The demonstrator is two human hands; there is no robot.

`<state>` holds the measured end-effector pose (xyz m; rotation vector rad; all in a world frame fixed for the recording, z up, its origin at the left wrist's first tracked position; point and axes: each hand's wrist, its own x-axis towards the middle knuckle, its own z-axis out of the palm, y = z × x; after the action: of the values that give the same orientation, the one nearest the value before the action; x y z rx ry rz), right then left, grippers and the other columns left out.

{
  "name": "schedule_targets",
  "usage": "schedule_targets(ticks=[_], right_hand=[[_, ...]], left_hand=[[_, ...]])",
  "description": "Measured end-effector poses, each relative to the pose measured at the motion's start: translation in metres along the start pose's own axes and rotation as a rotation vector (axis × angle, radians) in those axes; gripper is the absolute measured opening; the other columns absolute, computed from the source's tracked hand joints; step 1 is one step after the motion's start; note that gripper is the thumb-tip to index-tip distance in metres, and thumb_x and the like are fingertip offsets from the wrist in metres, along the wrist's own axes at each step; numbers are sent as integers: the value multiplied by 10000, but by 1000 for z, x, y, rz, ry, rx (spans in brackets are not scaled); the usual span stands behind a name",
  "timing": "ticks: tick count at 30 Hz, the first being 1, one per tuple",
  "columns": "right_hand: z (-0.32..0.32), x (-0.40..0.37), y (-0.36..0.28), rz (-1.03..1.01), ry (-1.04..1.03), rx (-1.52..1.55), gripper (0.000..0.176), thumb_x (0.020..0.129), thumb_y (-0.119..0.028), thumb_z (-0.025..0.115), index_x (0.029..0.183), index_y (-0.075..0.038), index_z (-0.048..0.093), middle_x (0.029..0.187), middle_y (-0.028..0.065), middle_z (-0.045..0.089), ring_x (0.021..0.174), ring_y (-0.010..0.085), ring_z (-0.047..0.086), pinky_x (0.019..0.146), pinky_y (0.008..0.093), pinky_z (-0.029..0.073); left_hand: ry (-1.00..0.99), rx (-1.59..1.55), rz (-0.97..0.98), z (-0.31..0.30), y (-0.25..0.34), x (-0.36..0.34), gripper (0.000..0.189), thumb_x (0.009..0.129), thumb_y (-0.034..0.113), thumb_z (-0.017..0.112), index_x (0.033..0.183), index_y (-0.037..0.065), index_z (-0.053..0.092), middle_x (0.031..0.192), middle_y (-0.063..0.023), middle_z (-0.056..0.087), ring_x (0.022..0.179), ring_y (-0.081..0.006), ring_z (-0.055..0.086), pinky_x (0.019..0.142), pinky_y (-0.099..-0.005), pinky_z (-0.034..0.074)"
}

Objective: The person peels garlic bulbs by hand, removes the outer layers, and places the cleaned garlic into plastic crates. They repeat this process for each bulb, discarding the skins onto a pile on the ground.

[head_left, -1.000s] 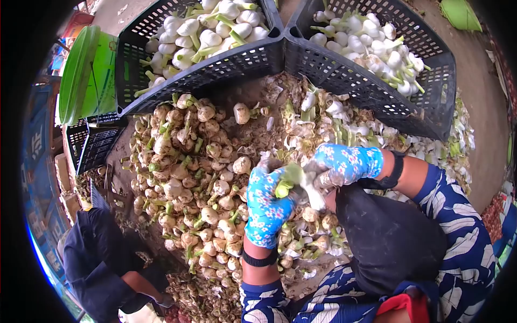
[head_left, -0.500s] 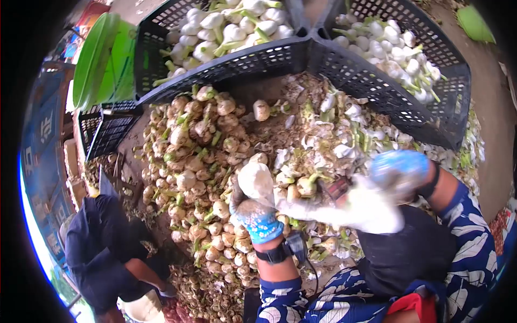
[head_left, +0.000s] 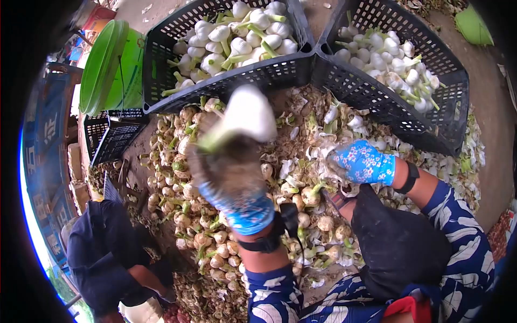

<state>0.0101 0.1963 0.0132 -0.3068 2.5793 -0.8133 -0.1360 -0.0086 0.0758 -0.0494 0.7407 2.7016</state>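
Note:
My left hand [head_left: 231,183], in a blue patterned glove with a dirty palm, is blurred by motion. It is closed on a peeled white garlic bulb [head_left: 249,114] with a green stem, just below the left black crate. My right hand [head_left: 362,161], in a similar glove, is low over loose white garlic skins; its fingers point left and curl down, and what they hold, if anything, is hidden. Unpeeled garlic bulbs [head_left: 212,237] lie in a heap beneath and left of my left hand.
Two black crates, left [head_left: 226,79] and right [head_left: 377,110], hold white garlic bulbs. A green bucket [head_left: 121,70] stands at the upper left. At the lower left another person [head_left: 107,247] in dark clothes bends down. A green object [head_left: 474,27] lies at the upper right.
My left hand has moved up toward the left crate with the bulb. My right hand has moved left and its blur is gone. The white blurred strands between the hands are no longer there.

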Motion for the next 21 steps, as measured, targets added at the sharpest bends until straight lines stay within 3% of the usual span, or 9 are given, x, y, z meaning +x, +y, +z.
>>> schedule_targets(ticks=[4, 6, 8, 10, 11, 15, 18, 19, 21], right_hand=[[11, -1, 16, 5, 121, -4, 441, 623, -126, 614, 1058, -55, 595, 828, 153, 602, 785, 335, 601, 676, 429, 485], [9, -2, 17, -22, 259, 99, 422, 632, -110, 585, 1051, -55, 597, 844, 153, 604, 767, 337, 603, 659, 429, 491], [12, -2, 22, 31, 166, 95, 441, 636, -110, 572, 1072, -48, 590, 897, 175, 615, 807, 353, 602, 687, 425, 497], [5, 0, 16, 56, 197, 168, 431, 661, -104, 561, 1089, -60, 590, 896, 173, 628, 817, 357, 604, 697, 429, 497], [8, 0, 20, 20, 292, 196, 344, 749, -127, 565, 1085, -64, 600, 905, 165, 638, 830, 337, 618, 710, 409, 498], [11, 22, 28, 380, 284, 1071, 345, 876, -337, 582, 975, -10, 623, 730, 32, 623, 537, 78, 552, 487, 245, 451], [20, 47, 29, 399, 366, 994, 406, 830, -410, 631, 943, -21, 646, 688, 30, 616, 562, 94, 554, 469, 249, 430], [14, 47, 8, 355, 408, 1372, 425, 824, -411, 637, 887, 9, 647, 658, 83, 618, 573, 145, 565, 490, 312, 436], [-2, 45, -11, 354, 352, 669, 437, 829, -399, 629, 799, 37, 633, 642, 168, 602, 570, 209, 575, 507, 382, 432]], left_hand=[[-409, 734, 500, 27, 24, 13, 282, 913, 188, 439, 1063, -14, 567, 990, -134, 601, 827, -186, 582, 817, -332, 502], [-2, 953, 544, 1, -23, 9, 83, 804, 39, 617, 878, 62, 646, 923, -94, 601, 871, -190, 583, 718, -287, 498], [-363, 1867, 581, -62, -57, 34, 497, 688, 114, 702, 1156, 52, 544, 1210, -185, 495, 1095, -332, 494, 880, -400, 449], [-571, 2435, 165, -103, -82, 57, 640, 639, 116, 693, 1244, 73, 489, 1343, -193, 389, 1163, -373, 436, 943, -390, 416], [-667, 2526, -137, -117, -86, 70, 637, 659, 103, 684, 1263, 103, 481, 1355, -192, 376, 1121, -368, 468, 937, -405, 422], [-228, 1966, 83, -127, -87, 67, 502, 697, 98, 673, 1176, 94, 523, 1113, -190, 519, 921, -343, 571, 795, -406, 490], [-336, 1757, 283, -80, -76, 11, 519, 673, 124, 711, 1157, 101, 525, 990, -175, 534, 863, -330, 572, 719, -377, 507], [-377, 1840, 244, -69, -75, -8, 570, 643, 117, 721, 1173, 85, 512, 1001, -179, 524, 869, -318, 563, 727, -365, 506], [-456, 2002, 308, -43, -67, -44, 698, 592, 206, 765, 1209, 44, 482, 1058, -210, 519, 887, -363, 548, 748, -434, 466]])
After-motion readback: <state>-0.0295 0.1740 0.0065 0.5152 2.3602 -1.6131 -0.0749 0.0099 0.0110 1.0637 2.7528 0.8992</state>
